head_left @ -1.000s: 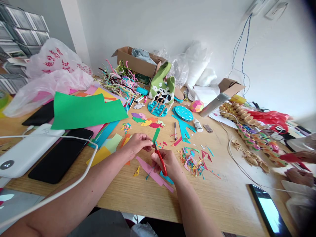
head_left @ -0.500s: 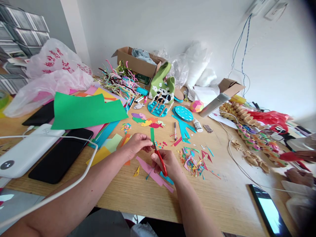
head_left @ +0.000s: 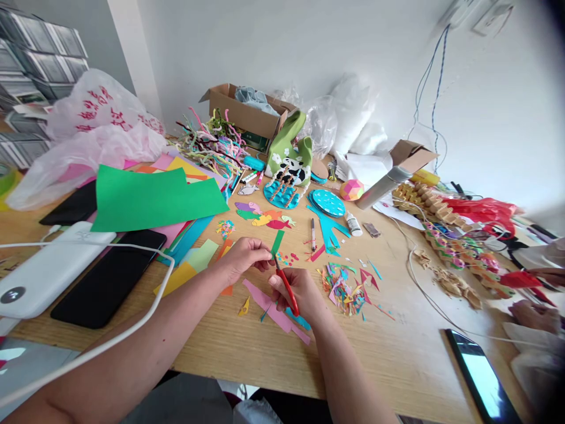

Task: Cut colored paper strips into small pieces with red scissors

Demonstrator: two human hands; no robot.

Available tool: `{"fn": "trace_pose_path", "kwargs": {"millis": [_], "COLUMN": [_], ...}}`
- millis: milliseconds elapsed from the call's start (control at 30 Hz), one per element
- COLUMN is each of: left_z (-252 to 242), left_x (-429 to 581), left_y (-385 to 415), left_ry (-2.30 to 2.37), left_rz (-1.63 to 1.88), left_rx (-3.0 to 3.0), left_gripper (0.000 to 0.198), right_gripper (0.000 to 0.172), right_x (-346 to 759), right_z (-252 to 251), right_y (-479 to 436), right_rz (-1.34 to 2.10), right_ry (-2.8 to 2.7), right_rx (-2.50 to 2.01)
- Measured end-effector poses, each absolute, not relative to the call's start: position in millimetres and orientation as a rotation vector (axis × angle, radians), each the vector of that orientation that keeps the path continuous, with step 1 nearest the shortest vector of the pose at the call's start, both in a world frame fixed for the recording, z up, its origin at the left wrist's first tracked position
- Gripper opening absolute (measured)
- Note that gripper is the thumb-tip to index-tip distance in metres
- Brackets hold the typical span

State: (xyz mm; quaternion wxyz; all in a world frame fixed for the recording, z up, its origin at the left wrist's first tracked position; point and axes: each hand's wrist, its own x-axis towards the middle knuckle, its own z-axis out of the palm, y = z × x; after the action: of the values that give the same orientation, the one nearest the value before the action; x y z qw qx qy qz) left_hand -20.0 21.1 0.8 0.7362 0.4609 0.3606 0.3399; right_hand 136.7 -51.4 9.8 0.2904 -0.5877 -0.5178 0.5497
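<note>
My left hand (head_left: 248, 258) pinches a narrow green paper strip (head_left: 278, 241) that points up and away from me. A pair of red-handled scissors (head_left: 289, 290) is gripped in my right hand (head_left: 300, 292), its blades at the strip's lower end beside my left fingertips. Under my hands lie pink paper offcuts (head_left: 271, 309) and a bit of blue paper. Just beyond the strip are small red and coloured paper dots (head_left: 289, 258). Farther off, several coloured paper fish (head_left: 265, 219) lie flat in a group.
Green sheets (head_left: 150, 200) top a paper stack at left, near a white power bank (head_left: 57, 265) and black phone (head_left: 108, 280). A scrap heap (head_left: 346, 288) sits right. A white cable crosses my left forearm. Another person's hands (head_left: 536, 315) show at far right.
The green strip has tilted to the right at its top, turning between my left fingers. My scissors and both hands have hardly shifted.
</note>
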Motion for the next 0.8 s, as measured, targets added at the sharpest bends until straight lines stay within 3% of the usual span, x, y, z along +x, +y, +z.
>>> {"fn": "trace_pose_path", "kwargs": {"millis": [800], "left_z": [0.5], "left_x": [-19.8], "left_y": [19.2], "left_ry": [0.741], "left_rz": [0.716], "left_rx": [0.992], "left_gripper": [0.014], "right_gripper": [0.052], "right_x": [137.6], "right_z": [8.2], "right_y": [-50.6], "right_rz": [1.403], "right_ry": [-1.442], "right_rx": [-1.517]}}
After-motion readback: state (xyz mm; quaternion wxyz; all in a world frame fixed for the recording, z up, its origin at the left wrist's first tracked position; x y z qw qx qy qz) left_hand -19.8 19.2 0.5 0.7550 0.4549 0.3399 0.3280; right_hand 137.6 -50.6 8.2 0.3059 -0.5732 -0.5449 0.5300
